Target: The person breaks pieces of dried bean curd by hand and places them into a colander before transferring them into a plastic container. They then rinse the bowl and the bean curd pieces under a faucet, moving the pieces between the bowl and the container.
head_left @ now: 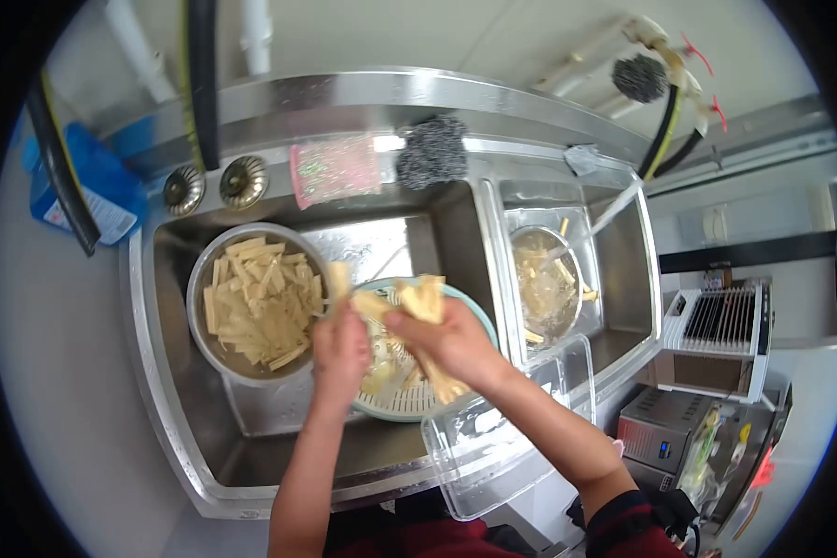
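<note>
My right hand [446, 339] is closed round several pale yellow strips [423, 299] above a light green colander [409, 405] in the large sink. Close beside it on the left, my left hand [341, 346] is closed on a pale strip [338, 277] that sticks up past its fingers. More pale pieces lie in the colander, partly hidden by my hands. At the left of the same sink, a round metal bowl [195, 307] holds many cut pale strips [262, 293]. In the smaller right sink, another metal bowl [547, 284] holds water and some strips.
A clear plastic container [465, 465] rests on the sink's front edge. Along the back ledge lie a pink mesh sponge [335, 172] and a dark scouring pad [432, 152]. A blue bottle [88, 191] stands at the left. Water runs from a spout [616, 206] at the right.
</note>
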Demonstrator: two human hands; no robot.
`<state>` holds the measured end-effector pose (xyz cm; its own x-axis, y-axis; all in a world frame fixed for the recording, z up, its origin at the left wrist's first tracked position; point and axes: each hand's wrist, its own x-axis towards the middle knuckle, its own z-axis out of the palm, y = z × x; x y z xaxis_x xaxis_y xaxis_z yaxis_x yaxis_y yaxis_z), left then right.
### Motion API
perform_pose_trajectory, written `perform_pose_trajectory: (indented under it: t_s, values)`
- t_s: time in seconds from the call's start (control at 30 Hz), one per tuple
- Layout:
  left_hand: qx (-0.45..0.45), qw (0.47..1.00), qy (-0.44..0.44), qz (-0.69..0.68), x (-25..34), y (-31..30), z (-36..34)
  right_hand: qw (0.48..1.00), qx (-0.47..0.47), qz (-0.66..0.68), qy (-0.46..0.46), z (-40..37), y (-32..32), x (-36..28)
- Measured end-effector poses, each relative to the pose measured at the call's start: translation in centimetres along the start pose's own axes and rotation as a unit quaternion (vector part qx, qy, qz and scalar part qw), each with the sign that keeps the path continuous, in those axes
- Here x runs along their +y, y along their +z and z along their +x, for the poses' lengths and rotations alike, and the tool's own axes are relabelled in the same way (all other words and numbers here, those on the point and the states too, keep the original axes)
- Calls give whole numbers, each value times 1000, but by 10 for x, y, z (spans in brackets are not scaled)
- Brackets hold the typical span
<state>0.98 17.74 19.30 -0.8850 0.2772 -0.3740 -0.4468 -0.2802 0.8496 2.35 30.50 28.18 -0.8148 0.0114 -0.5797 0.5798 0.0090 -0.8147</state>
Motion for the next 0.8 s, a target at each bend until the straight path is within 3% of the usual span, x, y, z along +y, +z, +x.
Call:
perform_pose_trajectory:
  t_s: [0.03, 0.13, 0.17, 0.2, 0.27, 0.3, 0.4, 0.47, 0.53, 0.6, 0.63, 0.7, 0.8]
  values:
    - [-24, 995, -91, -30, 11, 28, 1, 998, 55, 4, 6, -9, -18, 0]
    - [-230, 965, -115, -44, 19, 97, 10, 977, 215, -8, 9, -28, -95, 12]
    - [-247, 960, -129, 34, 23, 125, 12, 968, 247, 52, -5, -31, -124, 25]
    - [-305, 937, -160, 53, 19, 147, 20, 962, 264, 64, 15, -37, -150, 29]
    - [-404, 906, -105, 69, -9, 188, 33, 948, 299, 85, 72, -48, -188, 38]
    - [-433, 889, -119, 85, -33, 204, 43, 948, 299, 78, 79, -50, -209, 54]
    - [-477, 857, -123, 151, -32, 229, 49, 952, 271, 83, 114, -54, -245, 87]
    - [-403, 902, -4, 155, -47, 222, 47, 948, 286, 53, 129, -51, -267, 114]
    - [-402, 911, 14, 90, -20, 178, 33, 938, 331, 16, 98, -50, -251, 101]
    - [-319, 945, -2, -72, -12, 125, 17, 939, 341, -14, 43, -41, -234, 95]
    - [-244, 969, 20, -28, -3, 90, 10, 943, 331, -11, 17, -37, -216, 80]
    - [-66, 998, -18, -6, -8, 15, 4, 954, 299, -23, -25, -22, -180, 58]
    - [128, 976, 63, 163, -45, -104, 6, 966, 209, -87, -122, 12, -109, 20]
